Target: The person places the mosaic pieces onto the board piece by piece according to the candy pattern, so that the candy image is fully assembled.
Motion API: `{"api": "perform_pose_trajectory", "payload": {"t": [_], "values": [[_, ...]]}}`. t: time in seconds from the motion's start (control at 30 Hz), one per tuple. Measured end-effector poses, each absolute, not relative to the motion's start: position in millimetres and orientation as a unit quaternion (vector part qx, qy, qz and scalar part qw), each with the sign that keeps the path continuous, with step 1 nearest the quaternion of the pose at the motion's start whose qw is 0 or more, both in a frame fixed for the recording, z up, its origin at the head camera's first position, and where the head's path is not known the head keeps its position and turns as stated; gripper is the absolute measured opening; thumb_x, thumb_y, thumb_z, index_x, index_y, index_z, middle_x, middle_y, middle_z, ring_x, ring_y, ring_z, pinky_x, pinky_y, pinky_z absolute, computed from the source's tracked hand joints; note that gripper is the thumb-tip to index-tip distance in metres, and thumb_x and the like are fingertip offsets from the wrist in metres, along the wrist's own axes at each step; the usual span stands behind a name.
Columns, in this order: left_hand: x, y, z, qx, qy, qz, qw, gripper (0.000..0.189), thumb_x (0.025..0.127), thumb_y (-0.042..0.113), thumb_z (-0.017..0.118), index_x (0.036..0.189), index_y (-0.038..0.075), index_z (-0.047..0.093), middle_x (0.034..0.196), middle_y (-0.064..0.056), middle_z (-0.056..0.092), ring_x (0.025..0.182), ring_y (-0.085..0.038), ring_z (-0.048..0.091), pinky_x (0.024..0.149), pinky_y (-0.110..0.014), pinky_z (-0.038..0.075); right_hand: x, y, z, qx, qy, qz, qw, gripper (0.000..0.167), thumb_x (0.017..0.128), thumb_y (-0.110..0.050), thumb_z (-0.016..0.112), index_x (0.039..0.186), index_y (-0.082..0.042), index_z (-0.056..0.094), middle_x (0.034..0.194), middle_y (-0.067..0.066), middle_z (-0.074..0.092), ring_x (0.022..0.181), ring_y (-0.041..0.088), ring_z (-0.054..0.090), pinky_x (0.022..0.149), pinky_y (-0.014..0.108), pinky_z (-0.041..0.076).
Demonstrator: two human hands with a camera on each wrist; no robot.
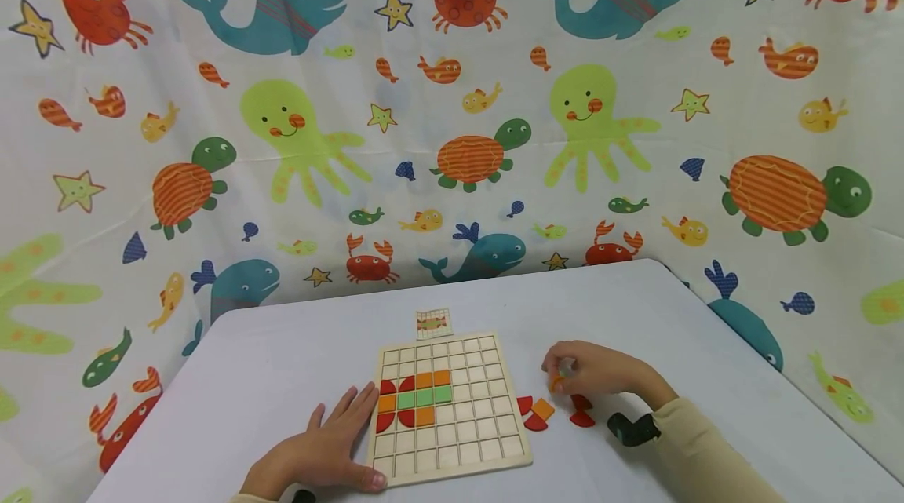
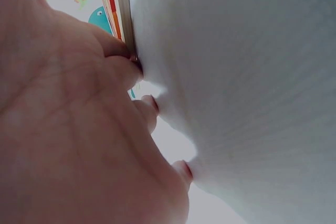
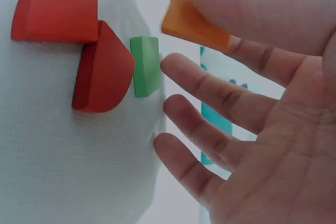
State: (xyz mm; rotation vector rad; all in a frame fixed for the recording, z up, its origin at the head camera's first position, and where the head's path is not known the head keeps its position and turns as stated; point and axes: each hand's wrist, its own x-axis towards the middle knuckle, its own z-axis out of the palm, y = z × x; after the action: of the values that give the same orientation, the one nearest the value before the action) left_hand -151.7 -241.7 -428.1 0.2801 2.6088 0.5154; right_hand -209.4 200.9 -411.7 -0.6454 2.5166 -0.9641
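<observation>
My right hand (image 1: 600,368) pinches an orange square tile (image 3: 178,19) between thumb and index finger, just above the table to the right of the wooden grid board (image 1: 480,409). The other fingers are spread in the right wrist view, near a green tile (image 3: 147,66) and two red quarter-circle tiles (image 3: 58,11) on the cloth. My left hand (image 1: 321,440) lies along the board's left edge, fingers stretched and thumb at the front left corner. Red, orange and green tiles (image 1: 424,397) fill several cells on the board's left side.
Behind the board lies a small pattern card (image 1: 433,324) with a coloured grid design. Between board and right hand are a loose orange tile (image 1: 542,410) and red quarter-circles (image 1: 535,423). A sea-animal curtain (image 1: 395,111) hangs behind the white table (image 1: 304,346).
</observation>
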Motion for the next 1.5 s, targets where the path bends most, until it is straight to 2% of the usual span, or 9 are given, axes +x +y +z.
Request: {"api": "perform_pose_trajectory", "payload": {"t": [0.2, 0.33, 0.47, 0.6, 0.77, 0.93, 1.13, 1.3, 1.5], "values": [[-151, -242, -429, 0.096, 0.950, 0.191, 0.229, 0.137, 0.064, 0.068, 0.092, 0.171, 0.013, 0.027, 0.177, -0.011, 0.022, 0.162, -0.045, 0.007, 0.118, -0.078, -0.009, -213, 202, -413, -0.217, 0.881, -0.391, 0.152, 0.006, 0.098, -0.006, 0.071, 0.101, -0.009, 0.068, 0.108, 0.001, 0.070, 0.100, 0.025, 0.060, 0.086, 0.043, 0.056], [-151, -241, -429, 0.096, 0.950, 0.190, 0.229, 0.136, 0.065, 0.067, 0.092, 0.171, 0.013, 0.026, 0.177, -0.011, 0.021, 0.162, -0.045, 0.006, 0.118, -0.078, -0.009, -214, 200, -413, -0.183, 0.887, -0.410, 0.109, 0.008, 0.100, -0.008, 0.073, 0.100, -0.010, 0.065, 0.102, 0.001, 0.072, 0.093, 0.022, 0.064, 0.082, 0.038, 0.058], [-151, -241, -428, 0.100, 0.950, 0.188, 0.229, 0.136, 0.066, 0.067, 0.092, 0.171, 0.012, 0.026, 0.177, -0.011, 0.021, 0.162, -0.045, 0.006, 0.118, -0.078, -0.009, -214, 198, -411, -0.160, 0.873, -0.453, 0.083, 0.010, 0.102, -0.010, 0.074, 0.101, -0.007, 0.064, 0.099, 0.006, 0.075, 0.089, 0.023, 0.070, 0.087, 0.038, 0.060], [-151, -241, -429, 0.099, 0.950, 0.187, 0.229, 0.137, 0.065, 0.068, 0.091, 0.171, 0.012, 0.026, 0.177, -0.011, 0.021, 0.162, -0.044, 0.007, 0.118, -0.078, -0.009, -215, 196, -407, -0.138, 0.850, -0.503, 0.074, 0.009, 0.104, -0.010, 0.070, 0.107, -0.003, 0.066, 0.100, 0.011, 0.076, 0.089, 0.026, 0.074, 0.089, 0.038, 0.061], [-151, -243, -430, 0.096, 0.950, 0.188, 0.231, 0.137, 0.065, 0.069, 0.091, 0.171, 0.013, 0.026, 0.177, -0.011, 0.021, 0.162, -0.044, 0.007, 0.118, -0.078, -0.009, -217, 194, -406, -0.106, 0.835, -0.537, 0.050, 0.011, 0.105, -0.011, 0.069, 0.111, -0.001, 0.067, 0.101, 0.009, 0.077, 0.093, 0.026, 0.073, 0.081, 0.033, 0.061], [-151, -242, -429, 0.100, 0.949, 0.188, 0.231, 0.136, 0.065, 0.068, 0.091, 0.171, 0.012, 0.026, 0.177, -0.011, 0.021, 0.162, -0.044, 0.007, 0.118, -0.078, -0.009, -215, 190, -405, -0.065, 0.834, -0.547, 0.026, 0.014, 0.105, -0.010, 0.069, 0.114, 0.000, 0.068, 0.106, 0.011, 0.078, 0.098, 0.029, 0.070, 0.079, 0.036, 0.057], [-151, -243, -430, 0.098, 0.950, 0.189, 0.228, 0.137, 0.064, 0.069, 0.091, 0.171, 0.013, 0.026, 0.177, -0.011, 0.021, 0.162, -0.044, 0.006, 0.118, -0.078, -0.009, -213, 187, -403, -0.018, 0.846, -0.532, 0.017, 0.018, 0.102, -0.011, 0.070, 0.116, 0.000, 0.069, 0.105, 0.012, 0.078, 0.097, 0.029, 0.065, 0.076, 0.038, 0.051], [-151, -243, -430, 0.098, 0.950, 0.189, 0.228, 0.137, 0.064, 0.069, 0.091, 0.171, 0.013, 0.026, 0.177, -0.011, 0.021, 0.162, -0.044, 0.006, 0.118, -0.078, -0.009, -214, 186, -406, -0.040, 0.825, -0.563, 0.019, 0.016, 0.102, -0.006, 0.069, 0.115, 0.002, 0.066, 0.105, 0.014, 0.077, 0.091, 0.033, 0.070, 0.076, 0.034, 0.056], [-150, -242, -428, 0.100, 0.950, 0.188, 0.230, 0.136, 0.065, 0.068, 0.091, 0.171, 0.013, 0.026, 0.177, -0.012, 0.021, 0.162, -0.044, 0.006, 0.118, -0.078, -0.010, -212, 185, -408, -0.067, 0.796, -0.600, 0.034, 0.013, 0.102, -0.002, 0.069, 0.112, 0.005, 0.064, 0.107, 0.018, 0.076, 0.090, 0.029, 0.075, 0.086, 0.036, 0.063]]}}
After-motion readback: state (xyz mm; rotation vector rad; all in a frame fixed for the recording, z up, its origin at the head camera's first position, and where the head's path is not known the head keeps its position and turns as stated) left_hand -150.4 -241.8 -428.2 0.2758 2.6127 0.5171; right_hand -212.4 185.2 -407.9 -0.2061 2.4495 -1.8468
